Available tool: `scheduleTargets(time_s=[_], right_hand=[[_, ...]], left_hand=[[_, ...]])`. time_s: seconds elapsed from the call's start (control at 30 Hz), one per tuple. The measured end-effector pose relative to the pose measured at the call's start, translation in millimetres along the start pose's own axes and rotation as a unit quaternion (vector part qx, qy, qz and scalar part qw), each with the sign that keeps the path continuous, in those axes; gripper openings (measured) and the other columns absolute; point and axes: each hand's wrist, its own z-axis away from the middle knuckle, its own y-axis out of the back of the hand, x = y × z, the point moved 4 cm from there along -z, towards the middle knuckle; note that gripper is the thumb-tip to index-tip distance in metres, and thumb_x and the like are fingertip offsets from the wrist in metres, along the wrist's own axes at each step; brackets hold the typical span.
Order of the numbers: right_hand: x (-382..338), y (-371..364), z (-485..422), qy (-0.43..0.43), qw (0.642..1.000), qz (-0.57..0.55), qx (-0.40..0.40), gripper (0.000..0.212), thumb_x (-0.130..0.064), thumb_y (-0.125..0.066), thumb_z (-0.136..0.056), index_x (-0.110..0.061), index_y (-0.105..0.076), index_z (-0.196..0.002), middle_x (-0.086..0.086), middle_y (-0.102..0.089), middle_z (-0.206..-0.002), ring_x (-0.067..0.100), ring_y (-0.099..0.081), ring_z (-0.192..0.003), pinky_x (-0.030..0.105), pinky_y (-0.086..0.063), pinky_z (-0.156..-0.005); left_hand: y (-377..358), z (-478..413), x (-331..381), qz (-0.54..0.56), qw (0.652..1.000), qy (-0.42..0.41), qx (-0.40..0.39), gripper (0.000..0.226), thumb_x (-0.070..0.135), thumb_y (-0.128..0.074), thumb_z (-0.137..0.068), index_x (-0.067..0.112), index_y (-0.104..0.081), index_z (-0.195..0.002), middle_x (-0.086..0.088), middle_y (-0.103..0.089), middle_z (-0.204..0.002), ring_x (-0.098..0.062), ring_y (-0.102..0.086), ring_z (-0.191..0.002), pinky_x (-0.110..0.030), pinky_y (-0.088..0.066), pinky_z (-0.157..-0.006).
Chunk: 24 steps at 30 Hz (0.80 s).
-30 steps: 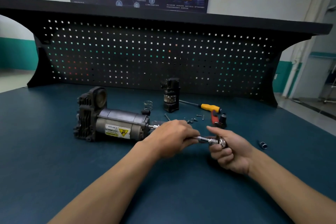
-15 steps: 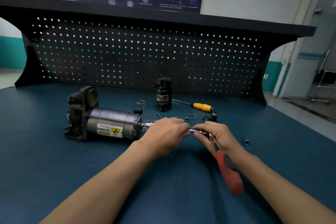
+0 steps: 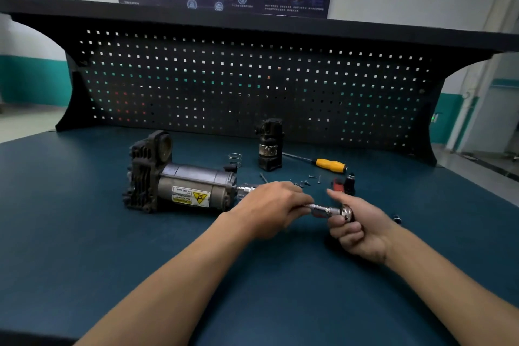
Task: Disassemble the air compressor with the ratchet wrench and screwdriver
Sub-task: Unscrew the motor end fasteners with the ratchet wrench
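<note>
The air compressor (image 3: 179,180) lies on its side on the blue bench, motor end pointing right. A chrome extension bar (image 3: 320,208) runs from that end to the ratchet wrench head (image 3: 346,212). My left hand (image 3: 275,205) is closed around the bar close to the compressor and hides the socket end. My right hand (image 3: 356,230) grips the wrench just below the head. The wrench's red handle tip (image 3: 337,184) shows beyond my right hand, pointing away from me. The yellow-handled screwdriver (image 3: 330,165) lies untouched behind both hands.
A removed black part (image 3: 270,149) stands upright behind the compressor, with a coil spring (image 3: 235,159) to its left. Several loose screws (image 3: 306,181) and a small black piece (image 3: 349,182) lie beyond my hands. A loose socket (image 3: 396,218) rests at the right. A pegboard (image 3: 252,87) closes the back.
Half a second ago the red wrench handle swung down toward me; now it points away again, as it did a second ago. My left hand stayed on the bar.
</note>
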Motion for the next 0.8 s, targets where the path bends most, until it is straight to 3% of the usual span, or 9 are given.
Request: scheduleTargets(time_s=[0.13, 0.2, 0.3, 0.4, 0.5, 0.63, 0.7, 0.73, 0.8], right_hand=[[-2.3, 2.8, -0.9, 0.112, 0.986, 0.106, 0.059, 0.029, -0.043, -0.061, -0.093, -0.014, -0.065, -0.087, 0.004, -0.042, -0.052, 0.007, -0.028, -0.034, 0.013, -0.019, -0.031], [-4.7, 4.1, 1.7, 0.212, 0.945, 0.231, 0.094, 0.028, -0.041, -0.064, -0.092, -0.014, -0.066, -0.086, 0.008, -0.046, -0.053, 0.01, -0.03, -0.037, 0.018, -0.023, -0.035], [-11.4, 2.5, 8.7, 0.378, 0.823, 0.411, 0.101, 0.016, -0.022, -0.068, -0.094, -0.024, -0.075, -0.08, -0.006, -0.062, -0.058, 0.006, -0.051, -0.049, 0.017, -0.04, -0.049], [-15.6, 2.4, 12.5, 0.485, 0.684, 0.537, 0.096, 0.017, -0.014, -0.073, -0.09, -0.023, -0.078, -0.105, -0.01, -0.075, -0.086, 0.004, -0.069, -0.08, 0.018, -0.052, -0.072], [-17.1, 4.4, 11.4, 0.525, 0.621, 0.57, 0.115, 0.027, -0.015, -0.077, -0.087, -0.03, -0.077, -0.109, 0.0, -0.068, -0.08, 0.014, -0.065, -0.073, 0.025, -0.049, -0.067], [-11.7, 0.5, 9.6, 0.432, 0.712, 0.542, 0.111, 0.016, -0.028, -0.07, -0.093, -0.043, -0.074, -0.09, -0.014, -0.074, -0.081, 0.003, -0.066, -0.074, 0.013, -0.045, -0.066], [-9.0, 0.0, 4.9, 0.348, 0.819, 0.443, 0.107, 0.03, -0.048, -0.061, -0.091, -0.029, -0.077, -0.073, -0.007, -0.062, -0.062, 0.01, -0.052, -0.053, 0.019, -0.037, -0.049], [-7.6, 1.5, 3.5, 0.29, 0.885, 0.348, 0.112, 0.044, -0.055, -0.058, -0.089, -0.02, -0.078, -0.075, 0.0, -0.054, -0.057, 0.014, -0.042, -0.046, 0.022, -0.029, -0.042], [-5.1, 5.7, 1.6, 0.154, 0.964, 0.185, 0.114, 0.054, -0.058, -0.055, -0.092, -0.01, -0.077, -0.079, 0.005, -0.046, -0.055, 0.012, -0.031, -0.039, 0.019, -0.018, -0.036]], left_hand=[[-3.6, -1.6, -0.3, -0.028, 0.999, 0.025, -0.029, 0.03, 0.041, -0.043, -0.103, 0.023, -0.064, -0.115, 0.003, -0.063, -0.1, -0.02, -0.056, -0.101, -0.039, -0.046, -0.079], [-7.7, -3.3, 1.5, -0.056, 0.996, 0.043, -0.055, 0.036, 0.046, -0.036, -0.104, 0.024, -0.063, -0.115, 0.003, -0.064, -0.103, -0.022, -0.058, -0.101, -0.042, -0.048, -0.081], [-12.0, -6.7, 3.0, -0.066, 0.994, 0.057, -0.072, 0.035, 0.044, -0.035, -0.106, 0.021, -0.061, -0.115, 0.001, -0.063, -0.108, -0.024, -0.059, -0.102, -0.041, -0.047, -0.081], [-10.2, -9.7, 1.0, -0.052, 0.994, 0.065, -0.065, 0.034, 0.041, -0.037, -0.105, 0.017, -0.06, -0.114, -0.002, -0.062, -0.109, -0.024, -0.058, -0.104, -0.044, -0.048, -0.083], [-8.5, -11.4, 0.0, -0.052, 0.994, 0.076, -0.056, 0.033, 0.039, -0.039, -0.105, 0.015, -0.059, -0.113, -0.004, -0.062, -0.109, -0.026, -0.057, -0.104, -0.044, -0.048, -0.083], [-11.0, -8.6, 0.2, -0.065, 0.992, 0.073, -0.077, 0.033, 0.039, -0.042, -0.105, 0.015, -0.062, -0.115, -0.006, -0.063, -0.11, -0.028, -0.058, -0.107, -0.044, -0.047, -0.083], [-10.2, -6.0, 1.1, -0.064, 0.994, 0.058, -0.067, 0.03, 0.037, -0.046, -0.104, 0.015, -0.063, -0.112, -0.007, -0.064, -0.108, -0.029, -0.058, -0.106, -0.041, -0.044, -0.079], [-8.9, -4.5, 1.6, -0.056, 0.995, 0.05, -0.059, 0.028, 0.036, -0.048, -0.103, 0.014, -0.064, -0.111, -0.007, -0.064, -0.106, -0.029, -0.058, -0.105, -0.04, -0.042, -0.077], [-4.7, -2.2, 2.4, -0.035, 0.998, 0.034, -0.041, 0.027, 0.035, -0.05, -0.103, 0.014, -0.066, -0.111, -0.008, -0.064, -0.102, -0.028, -0.057, -0.103, -0.039, -0.042, -0.077]])
